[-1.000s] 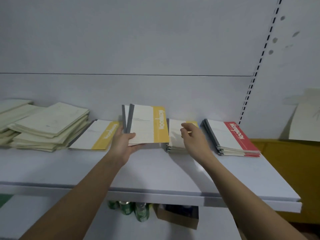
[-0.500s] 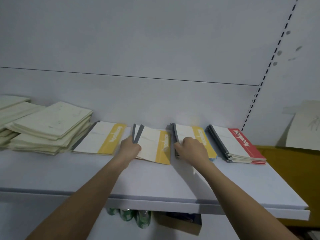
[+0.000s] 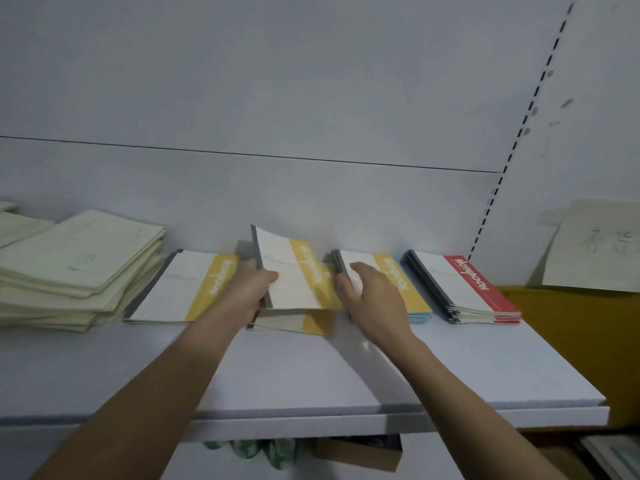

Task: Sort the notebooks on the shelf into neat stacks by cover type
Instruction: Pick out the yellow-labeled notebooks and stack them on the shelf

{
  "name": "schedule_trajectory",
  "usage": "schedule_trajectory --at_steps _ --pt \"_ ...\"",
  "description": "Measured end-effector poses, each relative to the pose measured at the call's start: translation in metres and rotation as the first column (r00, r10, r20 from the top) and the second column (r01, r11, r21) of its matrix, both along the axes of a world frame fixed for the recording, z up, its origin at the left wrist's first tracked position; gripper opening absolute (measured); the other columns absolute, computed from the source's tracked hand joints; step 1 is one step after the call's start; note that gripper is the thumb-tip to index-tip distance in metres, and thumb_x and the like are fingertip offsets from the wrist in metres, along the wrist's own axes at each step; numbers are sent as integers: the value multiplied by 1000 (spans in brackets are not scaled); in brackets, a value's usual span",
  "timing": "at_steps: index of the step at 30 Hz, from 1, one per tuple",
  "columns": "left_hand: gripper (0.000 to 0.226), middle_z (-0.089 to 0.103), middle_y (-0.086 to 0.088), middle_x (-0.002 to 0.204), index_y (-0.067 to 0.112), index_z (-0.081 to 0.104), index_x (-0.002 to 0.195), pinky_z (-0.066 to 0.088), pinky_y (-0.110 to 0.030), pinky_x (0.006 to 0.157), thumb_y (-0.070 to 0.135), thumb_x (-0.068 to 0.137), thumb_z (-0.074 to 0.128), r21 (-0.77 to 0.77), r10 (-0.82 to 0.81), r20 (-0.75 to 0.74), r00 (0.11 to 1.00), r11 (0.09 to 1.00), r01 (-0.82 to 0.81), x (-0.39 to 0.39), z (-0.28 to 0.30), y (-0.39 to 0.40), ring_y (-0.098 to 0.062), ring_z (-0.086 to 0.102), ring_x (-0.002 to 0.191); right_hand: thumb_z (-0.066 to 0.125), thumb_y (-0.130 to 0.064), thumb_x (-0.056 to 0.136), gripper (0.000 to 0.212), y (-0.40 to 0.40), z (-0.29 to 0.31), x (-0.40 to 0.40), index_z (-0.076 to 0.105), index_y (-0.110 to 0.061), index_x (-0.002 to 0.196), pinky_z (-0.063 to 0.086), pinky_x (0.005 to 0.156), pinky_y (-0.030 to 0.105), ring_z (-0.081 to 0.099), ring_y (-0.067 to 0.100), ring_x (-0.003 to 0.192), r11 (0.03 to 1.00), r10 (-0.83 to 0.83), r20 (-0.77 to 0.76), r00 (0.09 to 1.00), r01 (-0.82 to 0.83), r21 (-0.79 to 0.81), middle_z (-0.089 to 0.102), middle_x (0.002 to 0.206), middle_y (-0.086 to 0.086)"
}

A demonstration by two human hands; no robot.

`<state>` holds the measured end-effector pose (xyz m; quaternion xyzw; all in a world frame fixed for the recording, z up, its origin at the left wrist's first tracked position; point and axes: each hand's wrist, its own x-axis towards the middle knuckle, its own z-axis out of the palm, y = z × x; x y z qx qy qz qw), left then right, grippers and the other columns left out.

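1. White shelf (image 3: 450,375) fills the near and middle ground, its front lip running left to right; a pale grey wall panel (image 3: 311,81) rises behind it, with a slotted rail (image 3: 512,147) on the right.
2. Under the shelf lip, green cans (image 3: 256,452) and a brown box (image 3: 360,455) show partly.
3. Both bare forearms reach from the near edge toward the notebooks at the far side of the shelf.
4. Left hand (image 3: 251,289) grips a yellow-banded notebook (image 3: 298,275) by its grey spine, thumb on the cover and fingers curled beneath; the book is tilted up off the shelf.
5. Below it another yellow notebook (image 3: 298,323) lies flat on the shelf.
6. Right hand (image 3: 374,296) rests with relaxed, spread fingers on the left edge of a stack (image 3: 401,282) topped by a yellow cover, with blue covers at its lower edge; it holds nothing.
7. Left of the raised book, a yellow stack (image 3: 187,289) lies flat.
8. Farther left, cream notebooks (image 3: 76,265) sit in loose, uneven piles.
9. Right of the hands, a red stack (image 3: 464,285) lies squared, just beside the yellow-and-blue one.
10. Far right, a paper sheet (image 3: 595,247) leans over a mustard surface (image 3: 571,341).
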<state>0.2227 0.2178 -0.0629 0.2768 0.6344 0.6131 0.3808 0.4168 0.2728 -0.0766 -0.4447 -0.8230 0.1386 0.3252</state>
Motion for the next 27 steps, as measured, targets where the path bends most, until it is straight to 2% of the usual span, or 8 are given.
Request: schedule_trajectory --at_steps 5,10,12,15,17,19,23,27 --pt "41 61 -9 122 5 53 130 50 -33 83 -6 91 53 -93 -29 -339 940 996 -3 -31 -3 -7 -26 59 105 46 -37 87 29 14 -19 4 36 -19 66 31 61 34 45 28 78 987 -120 372 920 150 -53 45 74 -1" --pt "35 55 -11 129 12 59 117 48 -39 95 15 82 64 -271 -108 -692 714 955 -119 -19 -24 6 -32 52 116 37 -31 99 36 7 9 -7 39 -17 66 33 59 34 45 32 71 973 -206 128 970 218 -82 51 71 7" --pt "26 50 -10 123 11 60 113 42 -36 95 25 92 59 -158 13 -785 619 962 -222 -8 -19 8 -32 43 118 38 -26 99 27 0 13 -16 46 -17 75 33 61 36 48 34 75 988 -153 53 987 152 23 59 80 10" --pt "27 64 -8 89 9 62 93 49 -31 68 32 100 49 -9 -2 -289 957 1000 -1 7 5 5 -29 60 87 45 -28 99 19 -20 7 -34 61 -17 99 42 70 39 58 33 92 993 101 32 994 -103 60 68 98 7" --pt "22 69 -13 96 2 62 105 54 -34 69 22 98 54 12 -103 26 994 995 103 2 7 7 -28 66 84 46 -38 99 25 -29 1 -45 57 -16 98 44 74 42 56 27 91 948 312 153 937 -317 9 63 96 1" --pt "21 69 -14 104 4 63 109 55 -40 77 3 91 54 -75 -84 -184 979 995 71 -11 -3 9 -28 66 90 44 -49 98 34 -30 2 -45 57 -18 97 45 80 43 56 22 93 907 409 62 910 -398 -139 61 97 -2" --pt "37 68 -5 117 12 63 118 55 -42 89 -3 86 52 -179 -120 -436 892 983 45 -25 -22 5 -26 64 104 46 -43 97 36 6 0 -24 61 -14 111 44 88 39 55 27 110 995 -103 111 988 103 2 63 113 4" --pt "42 58 -13 121 13 50 129 48 -42 93 13 88 55 -314 -186 -719 670 946 -74 -20 -30 8 -34 53 115 43 -36 93 28 22 -6 -8 43 -16 73 39 70 33 51 27 80 960 -186 396 899 252 -121 50 77 -1"
